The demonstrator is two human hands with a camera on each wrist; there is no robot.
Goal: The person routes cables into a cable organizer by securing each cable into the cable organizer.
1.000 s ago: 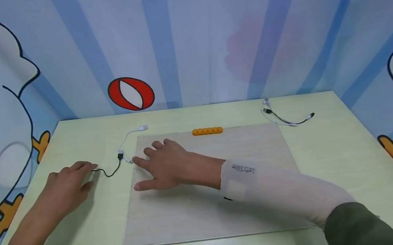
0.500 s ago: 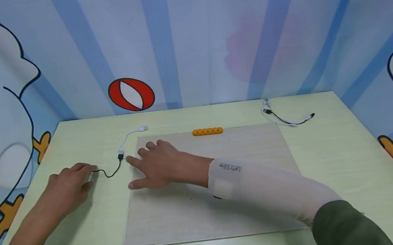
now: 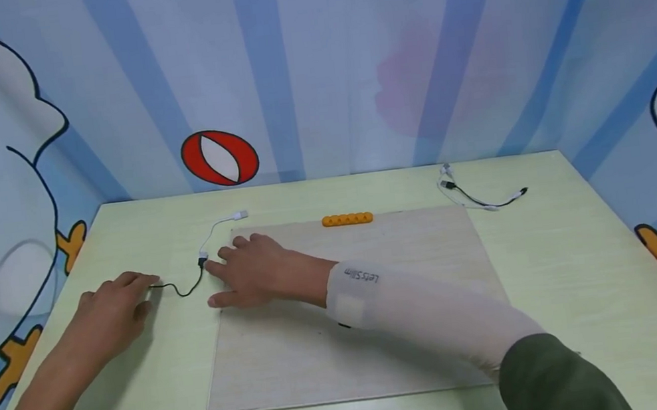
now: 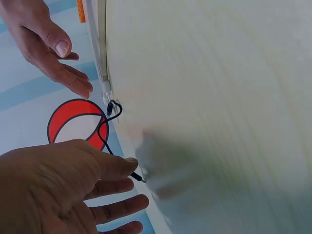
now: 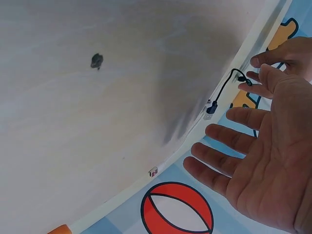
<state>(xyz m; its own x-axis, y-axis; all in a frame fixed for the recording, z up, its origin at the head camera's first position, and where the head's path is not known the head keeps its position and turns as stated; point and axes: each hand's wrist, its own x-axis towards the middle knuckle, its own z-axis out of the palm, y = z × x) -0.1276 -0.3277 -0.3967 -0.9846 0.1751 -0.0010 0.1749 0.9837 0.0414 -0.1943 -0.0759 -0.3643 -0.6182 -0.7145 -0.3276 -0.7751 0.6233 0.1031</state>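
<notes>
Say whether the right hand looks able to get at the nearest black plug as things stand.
Probably yes: the right hand looks empty, its fingers are spread close to the black plug, and nothing visible blocks the way.

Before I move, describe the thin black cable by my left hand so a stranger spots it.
On the pale greenish table, find the grey rectangular board, then look past its left edge. There a thin, wavy black cable curves toward the left hand. Unlike the nearby white cable, it is dark; unlike the back-right black cable, it reaches that hand.
</notes>
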